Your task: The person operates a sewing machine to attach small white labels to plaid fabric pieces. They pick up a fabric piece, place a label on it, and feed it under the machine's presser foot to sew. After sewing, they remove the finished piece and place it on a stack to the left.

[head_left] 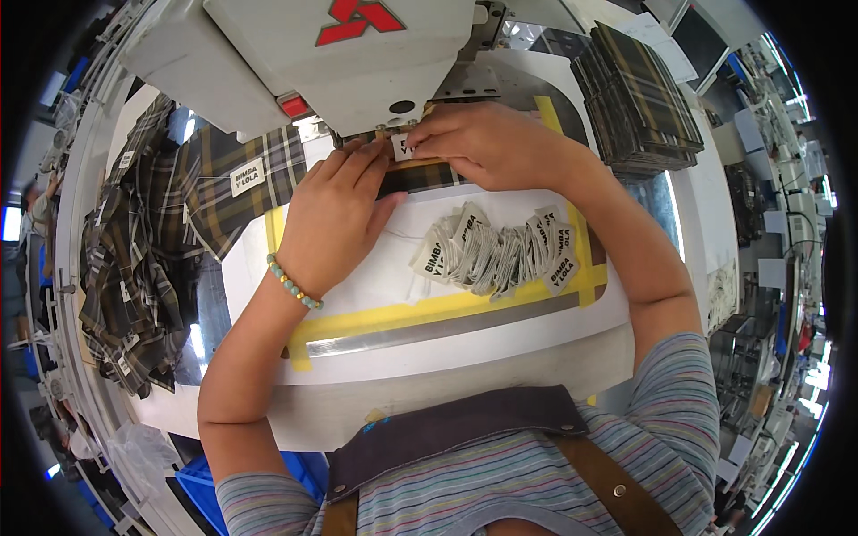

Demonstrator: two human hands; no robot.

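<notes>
My left hand [335, 214], a bead bracelet at its wrist, rests open with fingertips on dark plaid fabric [413, 177] at the white sewing machine's needle area [384, 129], its thumb apart. My right hand [474, 143] has thumb and fingers closed on a small white label [402, 148] on that fabric, just right of the left fingertips; its print is partly hidden. More plaid fabric [214, 210] extends leftward, bearing a similar label [247, 176]. A spread pile of white printed labels [492, 250] lies on the white work surface below my hands.
A stack of folded plaid pieces [635, 98] stands at back right. Loose labeled fabric [130, 295] heaps at left. Yellow tape [393, 305] edges the work plate. A blue plastic bin [206, 491] sits below at left; a distant person [37, 214] is at far left.
</notes>
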